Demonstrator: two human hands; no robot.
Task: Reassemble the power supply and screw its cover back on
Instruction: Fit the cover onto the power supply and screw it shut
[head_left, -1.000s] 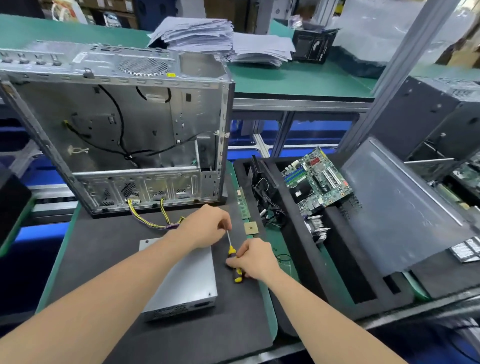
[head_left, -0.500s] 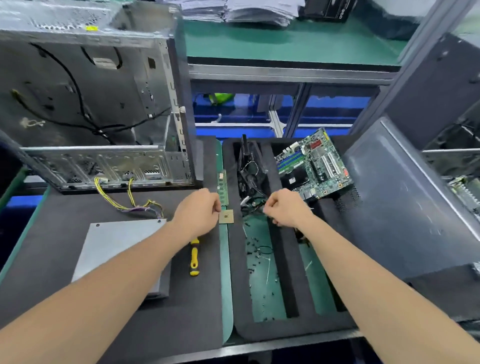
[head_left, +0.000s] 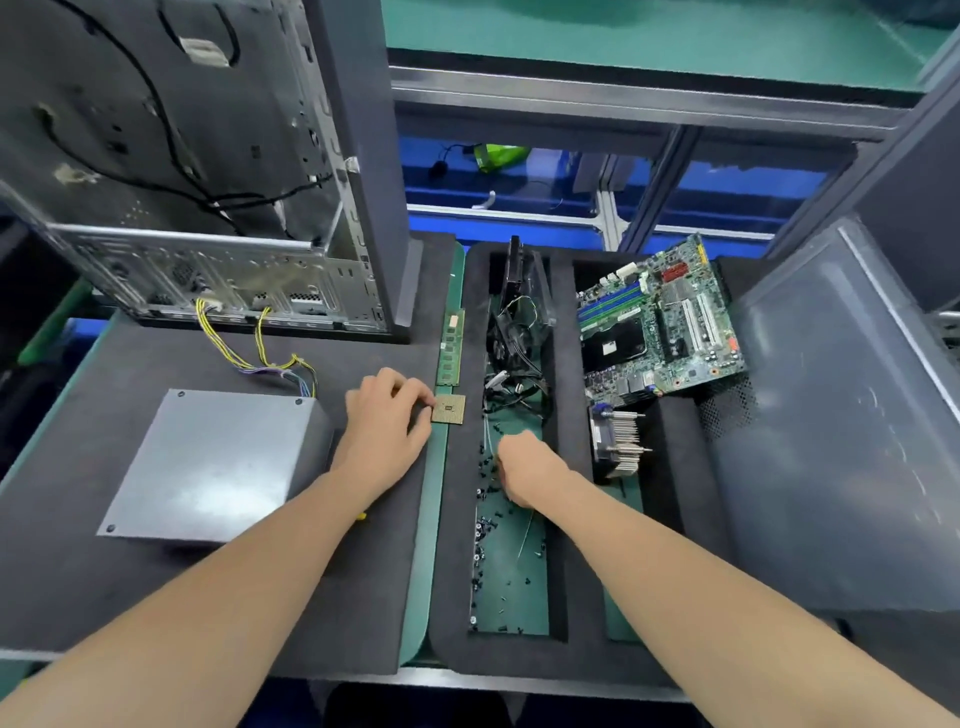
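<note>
Grey sheet-metal power supply box (head_left: 218, 462) lies lower left, cover seated. Screw-fetching, I'd judge: right hand (head_left: 524, 467) curls into small black screws (head_left: 485, 519) at centre, left hand (head_left: 387, 415) curls against a square gold chip (head_left: 449, 409). I cannot tell whether either grasps anything. Next, one screw must be pinched and carried to the cover.

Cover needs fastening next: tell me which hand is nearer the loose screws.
Right. The right hand reaches into the foam tray slot, over the screws; the left hand rests on the mat, outside it, by the CPU chip.

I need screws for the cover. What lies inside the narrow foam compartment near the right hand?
Many small black screws and tangled cables. The right hand covers part of it.
</note>
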